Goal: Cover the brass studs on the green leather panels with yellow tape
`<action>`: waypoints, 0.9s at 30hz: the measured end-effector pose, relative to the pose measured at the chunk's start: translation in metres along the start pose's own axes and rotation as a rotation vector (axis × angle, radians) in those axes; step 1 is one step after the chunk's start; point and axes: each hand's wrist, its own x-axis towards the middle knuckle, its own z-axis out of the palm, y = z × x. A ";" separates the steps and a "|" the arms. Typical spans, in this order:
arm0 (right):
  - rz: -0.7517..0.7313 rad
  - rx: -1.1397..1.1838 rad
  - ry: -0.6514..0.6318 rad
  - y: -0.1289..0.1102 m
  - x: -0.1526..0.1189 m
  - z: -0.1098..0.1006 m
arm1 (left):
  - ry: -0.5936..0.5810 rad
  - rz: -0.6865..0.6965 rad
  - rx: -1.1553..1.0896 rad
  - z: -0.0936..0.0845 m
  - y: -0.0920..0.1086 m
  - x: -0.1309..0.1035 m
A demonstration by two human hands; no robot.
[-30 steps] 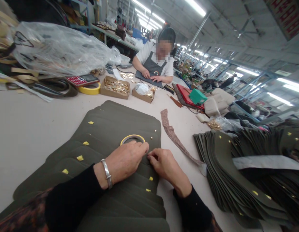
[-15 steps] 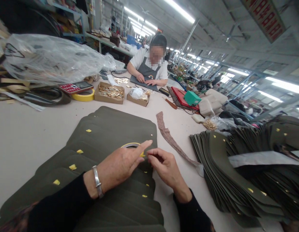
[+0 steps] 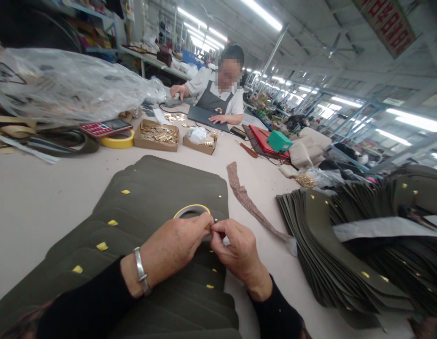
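Dark green panels (image 3: 162, 183) lie overlapped on the pale table, with small yellow tape pieces (image 3: 113, 222) stuck on them. A yellow-edged tape roll (image 3: 192, 207) rests on the panels, partly hidden behind my left hand (image 3: 172, 247). That hand wears a silver bangle (image 3: 141, 271), and its thumb and fingers pinch a bit of yellow tape at the roll's right side. My right hand (image 3: 239, 249) meets it there, thumb and forefinger pressed together at the same yellow bit; what exactly it grips is too small to make out.
Boxes of gold metal parts (image 3: 157, 135) and a yellow roll (image 3: 117, 140) stand behind the panels. A patterned strip (image 3: 252, 205) lies to the right, beside stacked green panels (image 3: 320, 245). Across the table, a person in an apron (image 3: 213, 101) touches a dark sheet.
My left fingers, stretched out before, have closed into a pinch beside the right fingertips. More of the tape roll shows. The person opposite has moved one hand out to a grey object at the side.
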 end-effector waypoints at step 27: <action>0.622 -0.011 -0.251 0.027 0.012 0.010 | -0.142 -0.047 0.309 0.006 0.009 -0.002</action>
